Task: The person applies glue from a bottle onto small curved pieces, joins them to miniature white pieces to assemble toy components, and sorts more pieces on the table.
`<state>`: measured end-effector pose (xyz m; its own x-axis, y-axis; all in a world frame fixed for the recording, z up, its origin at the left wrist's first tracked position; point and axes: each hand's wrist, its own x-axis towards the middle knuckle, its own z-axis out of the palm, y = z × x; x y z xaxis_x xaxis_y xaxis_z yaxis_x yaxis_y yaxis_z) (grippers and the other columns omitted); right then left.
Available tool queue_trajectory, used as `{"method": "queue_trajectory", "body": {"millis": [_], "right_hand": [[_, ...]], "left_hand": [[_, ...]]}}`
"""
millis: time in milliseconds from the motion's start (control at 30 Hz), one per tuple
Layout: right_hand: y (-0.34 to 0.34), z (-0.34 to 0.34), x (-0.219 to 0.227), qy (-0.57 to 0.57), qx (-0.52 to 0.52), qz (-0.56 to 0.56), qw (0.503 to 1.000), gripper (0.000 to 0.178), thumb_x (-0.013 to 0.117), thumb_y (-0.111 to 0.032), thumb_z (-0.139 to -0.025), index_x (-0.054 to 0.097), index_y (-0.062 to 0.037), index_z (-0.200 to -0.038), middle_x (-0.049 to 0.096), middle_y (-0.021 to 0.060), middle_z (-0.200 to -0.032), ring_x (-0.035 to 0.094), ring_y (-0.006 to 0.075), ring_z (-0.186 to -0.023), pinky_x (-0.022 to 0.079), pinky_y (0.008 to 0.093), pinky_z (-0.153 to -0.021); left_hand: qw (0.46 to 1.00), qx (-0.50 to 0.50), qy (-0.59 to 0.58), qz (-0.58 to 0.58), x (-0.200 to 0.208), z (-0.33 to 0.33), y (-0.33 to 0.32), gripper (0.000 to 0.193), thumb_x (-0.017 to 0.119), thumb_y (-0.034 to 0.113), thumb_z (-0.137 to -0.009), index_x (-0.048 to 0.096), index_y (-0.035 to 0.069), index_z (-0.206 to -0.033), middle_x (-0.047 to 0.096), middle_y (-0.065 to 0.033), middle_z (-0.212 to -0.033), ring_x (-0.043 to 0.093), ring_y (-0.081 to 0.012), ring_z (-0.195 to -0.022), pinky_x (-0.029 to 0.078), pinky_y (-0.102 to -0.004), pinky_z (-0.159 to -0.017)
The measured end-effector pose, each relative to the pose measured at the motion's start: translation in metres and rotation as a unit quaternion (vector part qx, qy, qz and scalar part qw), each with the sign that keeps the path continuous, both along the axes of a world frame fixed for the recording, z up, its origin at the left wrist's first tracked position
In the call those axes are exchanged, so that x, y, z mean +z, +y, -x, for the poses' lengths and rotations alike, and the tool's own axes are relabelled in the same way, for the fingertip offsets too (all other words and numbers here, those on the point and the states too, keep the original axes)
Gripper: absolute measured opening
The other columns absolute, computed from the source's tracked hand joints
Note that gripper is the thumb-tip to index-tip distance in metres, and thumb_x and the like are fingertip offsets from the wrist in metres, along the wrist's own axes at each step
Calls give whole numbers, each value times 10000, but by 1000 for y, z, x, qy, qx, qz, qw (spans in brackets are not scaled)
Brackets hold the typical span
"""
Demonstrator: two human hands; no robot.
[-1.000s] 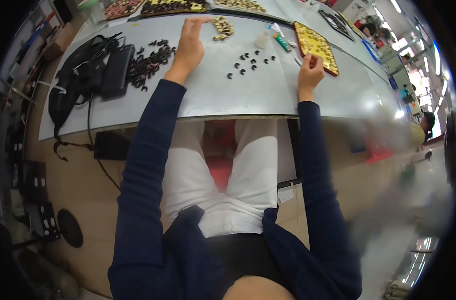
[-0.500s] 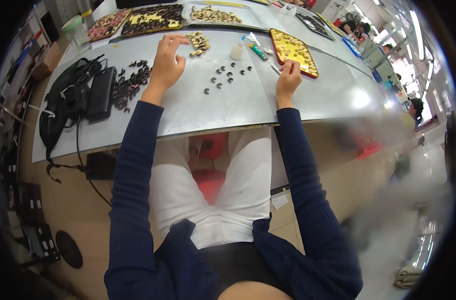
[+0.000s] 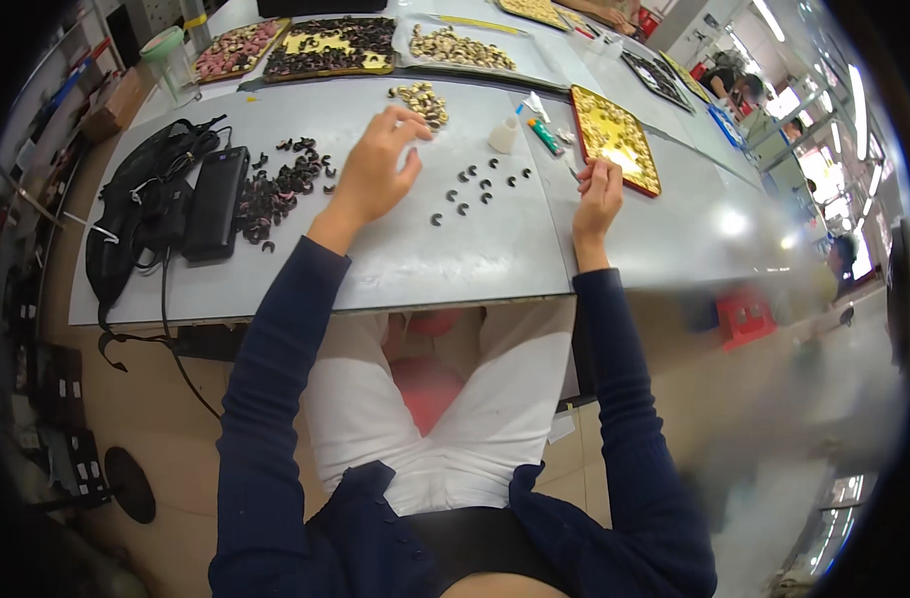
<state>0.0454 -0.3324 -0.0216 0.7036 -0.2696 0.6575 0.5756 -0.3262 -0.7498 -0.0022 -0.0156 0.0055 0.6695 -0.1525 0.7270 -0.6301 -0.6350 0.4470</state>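
Note:
My left hand (image 3: 377,171) hovers over the grey table with its fingers loosely curved and apart, and nothing shows in them. Just beyond its fingertips lies a small pile of gold-coloured pieces (image 3: 422,103). My right hand (image 3: 599,204) pinches a thin, pointed tool (image 3: 575,173), mostly hidden by the fingers; its exact kind cannot be made out. It is close to the near edge of a red-rimmed yellow tray (image 3: 657,177) with gold-coloured pieces. Between my hands, several small black C-shaped pieces (image 3: 462,209) are spread singly on the table.
A heap of dark curved pieces (image 3: 276,191) lies left, beside a black power bank (image 3: 216,204) and a black strap with cables (image 3: 126,214). A small white bottle (image 3: 503,135) and a green tube (image 3: 546,138) stand and lie ahead. Trays of pieces (image 3: 330,72) line the back.
The whole view has shifted, so the table sits lower in the picture. Relative to the gold pile, my left hand has come slightly right and nearer to me. My right hand keeps its pinch.

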Motion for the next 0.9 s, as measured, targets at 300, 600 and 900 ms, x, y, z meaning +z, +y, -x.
{"method": "queue_trajectory", "body": {"millis": [300,600,900], "right_hand": [[14,7,14,-2,64,-7,998,210,468,-195,-1048,561,-13,-1096,608,71,-946,526,100,-786,446,237,-684],[44,-32,36,-10,116,4,993,315,475,-238,-1037,489,18,-1220,556,131,-1198,572,161,-1002,454,312,-907],[55,-47,18,-7,161,1,987,324,496,-221,-1015,457,24,-1222,550,153,-1245,591,179,-1039,466,313,-912]], "left_hand": [[874,-319,232,284,59,65,-34,373,417,241,-1013,643,-5,-1177,636,-112,-1261,575,-182,-1150,460,-349,-968],[359,-712,413,440,120,145,-104,849,256,631,-1004,545,-121,-1273,588,-270,-1300,478,-333,-1325,381,-427,-1104],[402,-688,410,444,127,165,-149,852,245,623,-1013,546,-125,-1289,596,-278,-1296,507,-331,-1308,384,-429,-1109]]}}
